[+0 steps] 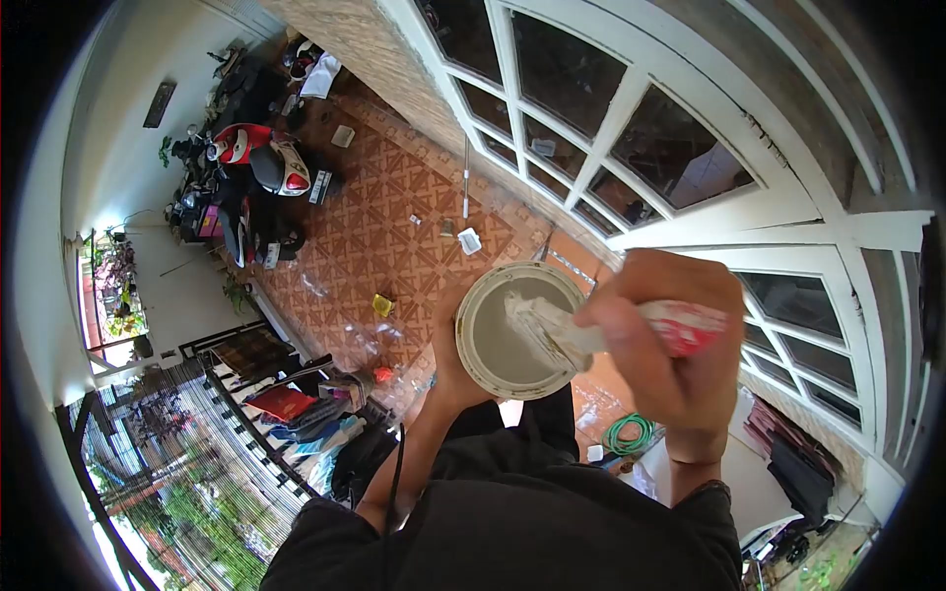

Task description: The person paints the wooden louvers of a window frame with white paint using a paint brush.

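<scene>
A round, pale paint can point(465, 345) is held up in front of my body, with whitish paint coating its inside. My left hand point(449, 360) wraps round the can's left side; its far fingers are hidden. In my right hand point(680, 335), closed fingers grip a paintbrush point(557, 333) by its red-and-white handle. Paint covers the brush's bristles, which reach over the can's mouth and into it. The brush crosses the can's right rim and seems to touch it.
White-framed glass doors point(641, 79) stand close on the right. Motorbikes point(271, 163) are parked at the far left on tiled floor point(384, 197). A white tray point(469, 240), a yellow item point(382, 305) and a green hose point(628, 433) lie about. Clothes point(296, 424) hang on a rack at left.
</scene>
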A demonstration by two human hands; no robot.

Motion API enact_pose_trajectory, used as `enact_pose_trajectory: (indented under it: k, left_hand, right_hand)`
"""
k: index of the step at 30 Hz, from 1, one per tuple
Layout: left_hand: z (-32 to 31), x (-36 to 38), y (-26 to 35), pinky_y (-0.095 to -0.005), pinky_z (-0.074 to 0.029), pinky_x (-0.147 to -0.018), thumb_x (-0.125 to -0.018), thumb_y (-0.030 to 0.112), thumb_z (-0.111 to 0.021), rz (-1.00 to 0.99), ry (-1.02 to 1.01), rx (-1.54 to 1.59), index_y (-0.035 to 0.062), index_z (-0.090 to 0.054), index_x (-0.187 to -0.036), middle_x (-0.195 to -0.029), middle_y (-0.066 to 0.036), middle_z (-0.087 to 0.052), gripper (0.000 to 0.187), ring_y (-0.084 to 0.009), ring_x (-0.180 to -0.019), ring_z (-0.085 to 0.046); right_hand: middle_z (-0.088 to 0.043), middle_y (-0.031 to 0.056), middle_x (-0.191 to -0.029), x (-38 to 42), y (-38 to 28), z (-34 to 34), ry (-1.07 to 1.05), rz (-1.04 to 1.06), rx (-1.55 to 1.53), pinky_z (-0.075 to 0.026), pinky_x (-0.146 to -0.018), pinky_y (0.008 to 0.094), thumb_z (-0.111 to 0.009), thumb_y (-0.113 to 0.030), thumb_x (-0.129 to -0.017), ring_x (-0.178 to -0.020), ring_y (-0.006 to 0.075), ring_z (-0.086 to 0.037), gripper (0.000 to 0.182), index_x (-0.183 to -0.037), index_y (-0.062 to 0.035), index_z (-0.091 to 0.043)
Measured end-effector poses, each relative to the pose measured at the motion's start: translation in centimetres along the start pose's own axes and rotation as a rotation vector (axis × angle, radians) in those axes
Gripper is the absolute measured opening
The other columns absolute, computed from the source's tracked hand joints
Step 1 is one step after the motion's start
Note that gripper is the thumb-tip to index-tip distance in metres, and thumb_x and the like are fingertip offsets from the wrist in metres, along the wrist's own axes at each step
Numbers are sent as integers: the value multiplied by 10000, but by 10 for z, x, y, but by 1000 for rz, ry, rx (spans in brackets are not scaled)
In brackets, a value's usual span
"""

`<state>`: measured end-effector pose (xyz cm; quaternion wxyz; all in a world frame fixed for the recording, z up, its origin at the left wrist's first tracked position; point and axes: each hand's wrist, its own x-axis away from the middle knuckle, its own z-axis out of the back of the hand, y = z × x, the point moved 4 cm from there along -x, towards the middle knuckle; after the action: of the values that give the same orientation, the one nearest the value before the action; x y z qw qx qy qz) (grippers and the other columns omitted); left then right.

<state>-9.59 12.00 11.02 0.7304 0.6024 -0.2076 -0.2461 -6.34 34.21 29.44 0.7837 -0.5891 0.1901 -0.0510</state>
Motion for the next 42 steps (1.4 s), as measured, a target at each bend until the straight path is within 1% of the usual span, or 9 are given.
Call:
enact_pose_trajectory:
  k: [3,10,16,23,28,31,37,38,42]
  left_hand:
    - [5,-1,1,-414,-435,-1026,-531,183,-955,-40,-19,-27,27,-230,-1400,-1342,-208,-470,1142,-302,-1230,-525]
    - [18,7,-12,-413,-430,-1022,-538,185,-948,79,4,53,28,-239,-1404,-1323,-201,-481,1131,-299,-1210,-532]
    - [25,-2,22,-408,-436,-1006,-543,183,-946,-144,4,-87,30,-265,-1402,-1333,-196,-455,1107,-293,-1204,-524]
    - [29,5,27,-397,-436,-1000,-542,186,-948,-107,35,41,30,-269,-1403,-1335,-191,-452,1108,-280,-1197,-529]
    - [32,8,28,-398,-429,-1019,-533,193,-954,-213,97,98,27,-269,-1404,-1337,-181,-454,1121,-281,-1203,-532]
    - [36,7,30,-401,-422,-1032,-517,199,-962,-241,102,114,31,-270,-1407,-1340,-174,-456,1140,-284,-1212,-529]
    - [45,8,38,-418,-415,-1034,-481,249,-976,-301,124,17,43,-303,-1405,-1346,-182,-458,1162,-295,-1239,-504]
    - [46,9,35,-424,-416,-1031,-477,263,-977,-312,139,12,43,-316,-1399,-1344,-184,-461,1156,-302,-1241,-501]
    - [49,12,31,-444,-418,-1015,-468,310,-974,-310,155,-42,42,-365,-1378,-1326,-191,-481,1127,-338,-1224,-503]
  right_hand:
    - [-619,114,-654,-4,4,-18,-168,56,146,-414,-526,288,-653,-66,-791,-531,182,-545,98,-752,24,-647]
    - [-612,118,-649,-1,8,-40,-193,113,187,-425,-496,313,-698,-51,-788,-524,237,-572,80,-753,-2,-646]
    - [-592,104,-628,5,2,-55,-252,134,263,-412,-482,321,-711,-60,-785,-509,251,-553,99,-740,-11,-637]
    - [-586,92,-623,11,-3,-62,-251,167,248,-403,-477,313,-714,-48,-770,-502,234,-542,88,-749,-12,-636]
    - [-584,96,-623,14,-1,-68,-251,169,258,-409,-486,311,-715,-46,-756,-509,241,-545,91,-743,-8,-634]
    - [-524,60,-561,14,1,-73,-182,185,208,-377,-443,349,-709,-178,-828,-462,205,-512,163,-743,-54,-646]
    - [-533,50,-565,44,18,-51,154,-198,-263,-331,-429,267,-575,-234,-949,-452,95,-469,332,-750,14,-669]
    - [-548,58,-586,47,23,-51,215,-164,-314,-311,-416,231,-507,-280,-988,-447,75,-442,420,-747,28,-659]
    - [-543,78,-599,61,43,-54,443,-164,-408,-271,-388,213,-475,-300,-1001,-430,74,-379,428,-730,8,-597]
